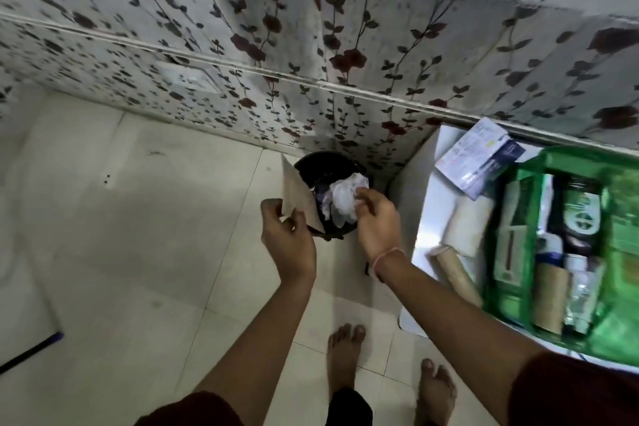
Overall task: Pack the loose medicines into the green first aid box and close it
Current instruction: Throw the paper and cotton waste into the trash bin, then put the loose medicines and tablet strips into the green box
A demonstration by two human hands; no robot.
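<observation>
left hand (287,235): fingers pinched on the lower corner of a brown paper sheet (300,194), held upright over the near-left rim of the black bin (359,172); right hand (375,218): fingertips closed on crumpled white plastic (345,197) at the bin mouth, wrist carries a pinkish band; bin stands on pale floor tiles (138,218) against the floral wallpaper (311,45); right of the bin, a white table (423,239) holds the green first aid box (619,332), lid open, packed with bottles and packs; blue-white carton (479,156) and two beige rolls lie on the table between bin and box; box is cut off at the frame edge, labels blurred, unreadable; bin's lower contents are hidden.
</observation>
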